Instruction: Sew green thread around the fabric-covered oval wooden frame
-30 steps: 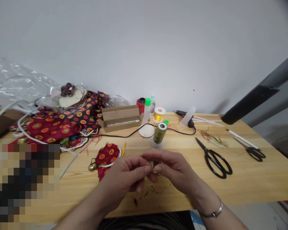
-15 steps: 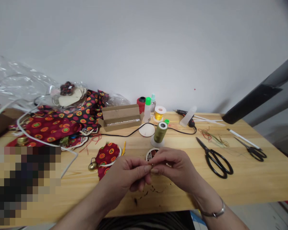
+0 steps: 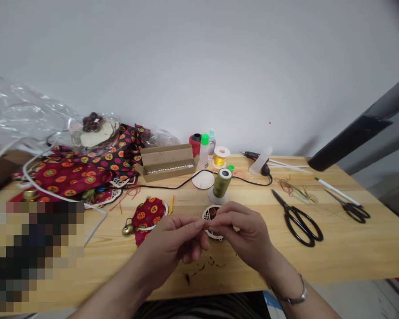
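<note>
Both my hands are raised over the middle of the wooden table [image 3: 319, 261], fingertips meeting. My right hand [image 3: 244, 232] grips a small round lattice-rimmed piece with dark red patterned fabric [image 3: 212, 215], partly covered by my fingers. My left hand [image 3: 173, 241] pinches at that piece's edge; anything thin there is too small to tell. An olive thread spool [image 3: 222, 183] stands just beyond them. Left of my left hand lies a red patterned fabric pouch [image 3: 148, 213] with a brass bell [image 3: 128, 229].
Black-handled scissors [image 3: 301, 221] and a smaller pair [image 3: 350, 212] lie right. Further back are a cardboard box [image 3: 166, 163], bottles, a black cord [image 3: 186, 182] and a glue gun [image 3: 251, 156]. Red patterned cloth [image 3: 69, 179] and plastic wrap [image 3: 26, 108] are heaped left. Dark thread scraps [image 3: 213, 262] lie near my hands.
The round lattice piece now shows more above my fingers than a second ago. My hands have shifted slightly, with the fingertips still together at its edge.
</note>
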Demonstrator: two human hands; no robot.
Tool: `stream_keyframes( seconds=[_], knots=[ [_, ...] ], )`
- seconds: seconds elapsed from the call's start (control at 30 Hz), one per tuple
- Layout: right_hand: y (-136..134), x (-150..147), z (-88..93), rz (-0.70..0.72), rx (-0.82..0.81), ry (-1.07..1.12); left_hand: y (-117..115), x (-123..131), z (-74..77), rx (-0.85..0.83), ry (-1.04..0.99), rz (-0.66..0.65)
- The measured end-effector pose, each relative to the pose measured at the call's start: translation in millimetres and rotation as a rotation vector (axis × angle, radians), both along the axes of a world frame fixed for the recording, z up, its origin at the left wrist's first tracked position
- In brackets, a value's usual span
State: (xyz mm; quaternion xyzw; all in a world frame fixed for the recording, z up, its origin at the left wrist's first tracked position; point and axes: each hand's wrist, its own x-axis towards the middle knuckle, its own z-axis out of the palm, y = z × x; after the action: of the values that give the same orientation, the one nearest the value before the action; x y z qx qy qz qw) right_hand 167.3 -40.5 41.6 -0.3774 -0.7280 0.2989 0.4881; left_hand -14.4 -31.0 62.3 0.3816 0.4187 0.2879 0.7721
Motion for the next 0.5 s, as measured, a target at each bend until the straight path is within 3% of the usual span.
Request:
stream_keyframes(
  seconds=[0.5],
  knots=[
    [-1.6,0.1,5.8,-0.015,-0.048,-0.069,-2.9,3.0,-5.5,0.057,0.102,0.031]
  ],
)
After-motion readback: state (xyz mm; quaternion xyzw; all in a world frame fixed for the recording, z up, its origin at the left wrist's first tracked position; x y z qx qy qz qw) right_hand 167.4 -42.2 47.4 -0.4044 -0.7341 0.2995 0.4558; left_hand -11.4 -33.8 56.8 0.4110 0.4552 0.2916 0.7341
